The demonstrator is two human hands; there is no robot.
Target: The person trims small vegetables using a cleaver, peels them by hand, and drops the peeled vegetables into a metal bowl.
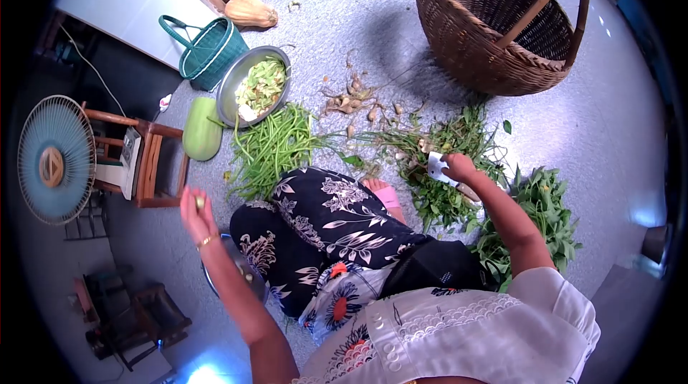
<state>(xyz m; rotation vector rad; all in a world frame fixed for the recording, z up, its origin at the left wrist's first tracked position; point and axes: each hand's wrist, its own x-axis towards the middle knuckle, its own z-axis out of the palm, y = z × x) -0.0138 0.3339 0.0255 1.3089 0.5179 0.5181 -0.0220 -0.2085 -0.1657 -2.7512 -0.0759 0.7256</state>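
Note:
At the left, my left hand (198,216) is raised beside my knee, its fingers closed on a small pale green piece (200,202). Below it, partly hidden by my forearm, stands a metal bowl (233,262) with a few small pieces in it. On the right, my right hand (459,168) is closed on a knife with a wide metal blade (438,168), held over a heap of leafy greens (459,133). Long green beans (276,144) lie in front of my knees. Another metal bowl (224,94) holds cut pale green pieces (261,87).
A large wicker basket (466,47) stands at the upper right. More greens (541,212) lie by my right arm. Toward the left are a green gourd (202,130), a teal basket (211,51), an orange squash (249,11), a wooden chair (154,162) and a fan (56,162).

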